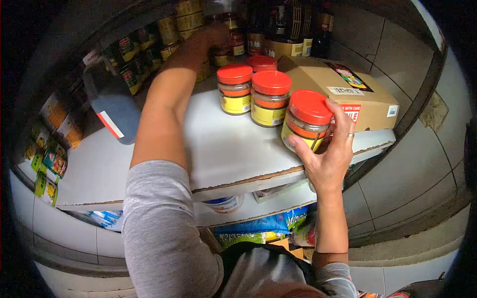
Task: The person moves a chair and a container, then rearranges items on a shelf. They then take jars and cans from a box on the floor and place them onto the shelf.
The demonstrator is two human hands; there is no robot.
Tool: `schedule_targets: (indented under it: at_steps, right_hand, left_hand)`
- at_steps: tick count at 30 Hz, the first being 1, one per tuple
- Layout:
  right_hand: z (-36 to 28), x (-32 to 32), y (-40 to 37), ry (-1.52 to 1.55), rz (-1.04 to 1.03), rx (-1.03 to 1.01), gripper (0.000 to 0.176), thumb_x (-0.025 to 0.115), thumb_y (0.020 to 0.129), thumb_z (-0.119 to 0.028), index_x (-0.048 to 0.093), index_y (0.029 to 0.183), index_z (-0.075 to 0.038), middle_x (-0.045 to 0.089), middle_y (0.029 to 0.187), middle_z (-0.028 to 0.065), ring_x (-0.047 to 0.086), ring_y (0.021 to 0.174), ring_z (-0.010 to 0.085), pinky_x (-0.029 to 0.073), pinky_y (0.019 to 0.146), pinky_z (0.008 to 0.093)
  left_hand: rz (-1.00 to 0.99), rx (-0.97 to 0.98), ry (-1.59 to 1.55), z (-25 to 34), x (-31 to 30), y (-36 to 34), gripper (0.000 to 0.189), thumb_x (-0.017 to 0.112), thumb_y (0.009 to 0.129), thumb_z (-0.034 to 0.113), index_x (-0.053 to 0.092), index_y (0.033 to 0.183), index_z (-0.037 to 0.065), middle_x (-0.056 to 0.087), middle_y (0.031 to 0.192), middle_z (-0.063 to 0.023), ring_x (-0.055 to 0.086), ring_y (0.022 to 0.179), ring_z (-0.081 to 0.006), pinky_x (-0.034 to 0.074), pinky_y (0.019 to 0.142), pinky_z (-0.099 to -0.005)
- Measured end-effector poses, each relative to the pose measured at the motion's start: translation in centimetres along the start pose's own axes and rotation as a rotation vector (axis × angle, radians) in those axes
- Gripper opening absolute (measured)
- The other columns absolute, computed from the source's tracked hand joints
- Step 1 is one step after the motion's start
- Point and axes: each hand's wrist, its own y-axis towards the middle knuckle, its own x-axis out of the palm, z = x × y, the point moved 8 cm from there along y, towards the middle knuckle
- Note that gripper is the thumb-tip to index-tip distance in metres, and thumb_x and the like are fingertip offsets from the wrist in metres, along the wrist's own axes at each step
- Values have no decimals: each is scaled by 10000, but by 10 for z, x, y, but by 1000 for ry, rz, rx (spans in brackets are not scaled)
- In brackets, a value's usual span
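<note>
My right hand [330, 161] is wrapped round a red-lidded jar [304, 130] with a yellow label, thumb in front and fingers along the far side. The jar is at the front right of the white shelf [228, 159]. Just left of it are similar jars, one [271, 102] nearest, another [235, 92] further left, and a third [262, 63] behind. My left arm stretches deep into the shelf, and my left hand [216, 34] is in the dark near more red-lidded jars [237, 44]. Its fingers are too dark to make out.
A cardboard box [308, 74] lies at the right, against the tiled wall. At the left are a dark jug [112, 99] and stacked cans [130, 77]. Dark bottles [283, 22] fill the back. Blue and green packets [258, 228] lie below.
</note>
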Motion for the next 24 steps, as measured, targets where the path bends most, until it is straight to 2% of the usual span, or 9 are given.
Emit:
schedule_targets:
  at_steps: [5, 7, 9, 10, 12, 16, 18, 22, 24]
  right_hand:
    - [0, -1, 0, -7, -5, 13, 816, 843, 603, -344, 449, 1275, -102, 537, 1181, 139, 527, 1063, 329, 492, 861, 418]
    - [-1, -2, 0, 16, 12, 19, 812, 847, 602, -333, 452, 1273, -97, 537, 1178, 145, 533, 1062, 332, 490, 863, 419]
    - [-2, -2, 0, 16, 9, 26, 811, 847, 603, -327, 453, 1273, -95, 536, 1176, 152, 535, 1064, 333, 488, 865, 418]
    - [-2, -2, 0, 8, 7, 42, 809, 848, 605, -322, 453, 1273, -94, 535, 1174, 158, 538, 1066, 334, 487, 868, 418]
    - [-2, -1, -1, 35, 12, 42, 809, 849, 605, -321, 454, 1273, -93, 534, 1174, 164, 537, 1069, 335, 485, 870, 419]
    - [0, -2, -2, 27, -1, 74, 812, 849, 609, -320, 450, 1277, -91, 532, 1175, 172, 537, 1074, 337, 482, 876, 419]
    - [-1, -2, -1, 18, 1, 56, 814, 848, 610, -322, 448, 1279, -90, 531, 1177, 172, 538, 1071, 338, 482, 875, 420]
    - [0, 0, -1, 14, -7, 45, 818, 848, 610, -325, 443, 1281, -89, 532, 1175, 172, 541, 1059, 339, 484, 870, 422]
    - [0, -1, 0, 13, 4, 35, 814, 848, 610, -325, 445, 1277, -88, 534, 1173, 169, 542, 1056, 339, 484, 868, 422]
  left_hand:
    - [116, -138, 468, 63, -43, -30, 453, 643, 787, 488, 726, 915, 61, 686, 871, -129, 647, 772, -203, 527, 732, -331]
    - [-127, -202, -442, 85, -49, -26, 557, 636, 769, 578, 701, 1015, 83, 671, 998, -123, 641, 875, -229, 522, 764, -341]
    - [-296, -96, -746, 149, -70, -62, 635, 630, 758, 623, 654, 1124, 105, 631, 1109, -100, 609, 942, -241, 513, 786, -351]
    - [-286, -104, -747, 166, -79, -70, 635, 630, 758, 623, 654, 1124, 105, 631, 1109, -100, 609, 942, -241, 513, 786, -351]
    - [-534, 23, -654, 203, -76, -86, 670, 655, 740, 618, 619, 1182, 115, 595, 1169, -67, 584, 977, -230, 510, 794, -349]
    - [-421, 43, -556, 201, -79, -76, 608, 678, 743, 575, 644, 1140, 115, 642, 1034, -54, 609, 907, -223, 519, 771, -361]
    - [-550, -122, -430, 168, -62, -66, 548, 686, 762, 503, 624, 1153, 124, 644, 1044, -80, 614, 962, -211, 528, 763, -398]
    - [-478, -109, -166, 110, -33, -31, 485, 684, 774, 453, 641, 1109, 105, 646, 1036, -90, 640, 889, -214, 538, 755, -371]
    - [22, -162, 114, 77, -40, -11, 446, 674, 779, 431, 656, 1088, 110, 646, 1029, -93, 641, 841, -201, 540, 727, -322]
